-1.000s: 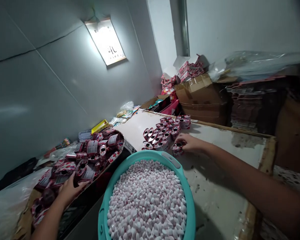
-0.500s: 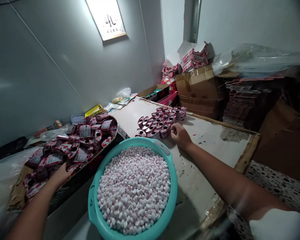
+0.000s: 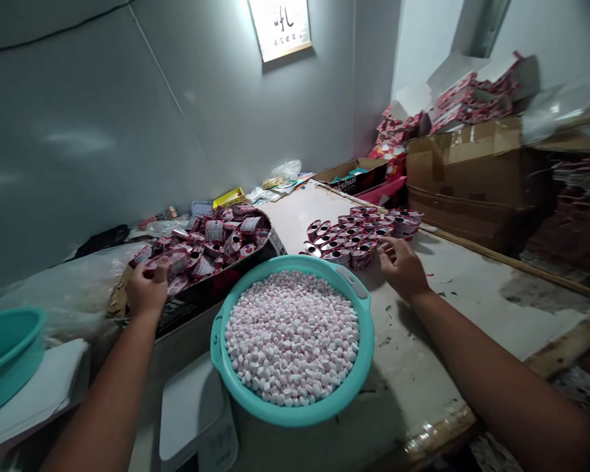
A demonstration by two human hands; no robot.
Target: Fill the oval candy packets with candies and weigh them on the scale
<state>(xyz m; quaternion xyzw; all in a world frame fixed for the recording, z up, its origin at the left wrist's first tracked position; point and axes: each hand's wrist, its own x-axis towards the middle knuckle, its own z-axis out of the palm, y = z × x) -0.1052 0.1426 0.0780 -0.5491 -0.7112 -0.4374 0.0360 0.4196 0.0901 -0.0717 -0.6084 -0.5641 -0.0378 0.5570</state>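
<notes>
My left hand (image 3: 147,288) is closed on a small red-and-white printed container (image 3: 174,262) at the near left of a cardboard box (image 3: 181,311). That box is heaped with similar containers (image 3: 214,231), many lying on their sides. My right hand (image 3: 403,270), its fingers loosely curled and apart, is at the right edge of a cluster of upright oval containers (image 3: 351,239) with dark holes in their tops. Its fingertips seem to touch the nearest ones, and I see nothing held there. Between my arms stands a turquoise basin (image 3: 368,347) full of small white-pink tablets (image 3: 292,334).
A white scale (image 3: 191,406) lies left of the basin, and another turquoise tub (image 3: 10,354) stands at far left. Behind the worn white table (image 3: 452,269) are a large carton (image 3: 462,177) and an open box (image 3: 354,177). Plastic bags (image 3: 78,282) lie left.
My left hand has come up out of the heap with a container in it. My right hand stays beside the upright cluster. The view has swung left, bringing the scale and second tub into sight.
</notes>
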